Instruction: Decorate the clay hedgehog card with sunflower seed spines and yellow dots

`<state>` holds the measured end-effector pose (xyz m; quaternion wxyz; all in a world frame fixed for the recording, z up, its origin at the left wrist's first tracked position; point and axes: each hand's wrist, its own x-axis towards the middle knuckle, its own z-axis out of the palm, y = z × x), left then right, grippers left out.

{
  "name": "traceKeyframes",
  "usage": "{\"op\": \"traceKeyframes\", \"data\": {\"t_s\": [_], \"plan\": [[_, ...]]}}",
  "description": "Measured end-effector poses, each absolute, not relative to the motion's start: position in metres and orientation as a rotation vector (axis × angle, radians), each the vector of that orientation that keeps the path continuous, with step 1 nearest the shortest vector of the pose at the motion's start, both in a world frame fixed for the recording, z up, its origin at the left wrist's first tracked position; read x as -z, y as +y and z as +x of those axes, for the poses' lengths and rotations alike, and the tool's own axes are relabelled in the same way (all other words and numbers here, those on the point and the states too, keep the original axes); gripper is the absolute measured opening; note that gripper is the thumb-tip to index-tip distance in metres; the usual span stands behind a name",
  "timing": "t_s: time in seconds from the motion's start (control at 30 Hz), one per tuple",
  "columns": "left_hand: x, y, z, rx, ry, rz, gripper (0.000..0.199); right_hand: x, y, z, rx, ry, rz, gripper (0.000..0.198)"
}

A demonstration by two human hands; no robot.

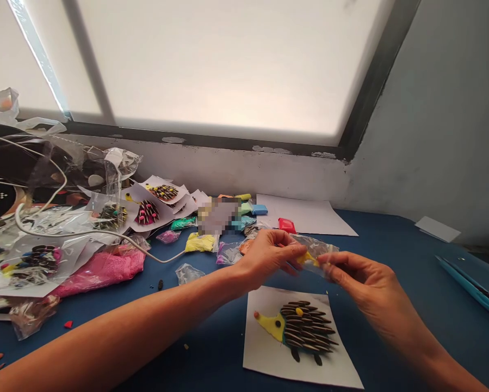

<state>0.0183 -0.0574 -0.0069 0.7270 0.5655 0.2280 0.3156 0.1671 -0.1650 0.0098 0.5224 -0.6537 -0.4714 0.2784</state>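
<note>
Above the white card, my left hand [268,255] is closed, pinching a bit of yellow modelling clay [308,258] at the mouth of a clear plastic bag [317,245]. My right hand [364,279] grips the bag's other side between thumb and fingers. Below both hands lies the white card [264,356]. On it is a hedgehog [305,326] with a yellow clay face, an orange-brown nose and a dark eye. Striped seeds form its spines, and a small yellow ball [298,312] sits among them.
Clay packets, including a yellow packet [200,243] and a red packet [286,225], lie behind my hands. Finished hedgehog cards [162,188], a pink bag [101,270] and a white cable [93,233] crowd the left. A blue folder [470,286] lies right.
</note>
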Motion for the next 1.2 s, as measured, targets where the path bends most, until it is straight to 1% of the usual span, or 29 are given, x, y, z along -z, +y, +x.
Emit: {"op": "traceKeyframes", "data": {"t_s": [0.1, 0.23, 0.33, 0.5, 0.67, 0.97, 1.1, 1.2], "plan": [[0.01, -0.056, 0.019, -0.712, 0.497, 1.264, 0.03, -0.008, -0.163, 0.167, -0.663, -1.144, -1.554, 0.04], [0.012, -0.056, 0.018, -0.68, 0.465, 1.28, 0.033, -0.006, -0.163, 0.168, -0.734, -1.165, -1.531, 0.043], [0.009, -0.059, 0.017, -0.654, 0.473, 1.308, 0.03, -0.007, -0.164, 0.168, -0.77, -1.201, -1.555, 0.048], [0.003, -0.063, 0.019, -0.661, 0.527, 1.341, 0.022, -0.007, -0.164, 0.168, -0.752, -1.211, -1.538, 0.045], [0.005, -0.063, 0.019, -0.711, 0.549, 1.376, 0.021, -0.006, -0.162, 0.168, -0.751, -1.227, -1.536, 0.049], [0.007, -0.066, 0.021, -0.735, 0.427, 1.302, 0.02, -0.012, -0.166, 0.161, -0.888, -1.259, -1.52, 0.044], [0.007, -0.063, 0.02, -0.714, 0.398, 1.29, 0.024, -0.012, -0.166, 0.16, -0.774, -1.255, -1.538, 0.04], [0.006, -0.059, 0.019, -0.739, 0.415, 1.321, 0.021, -0.012, -0.165, 0.163, -0.634, -1.218, -1.561, 0.041]]}}
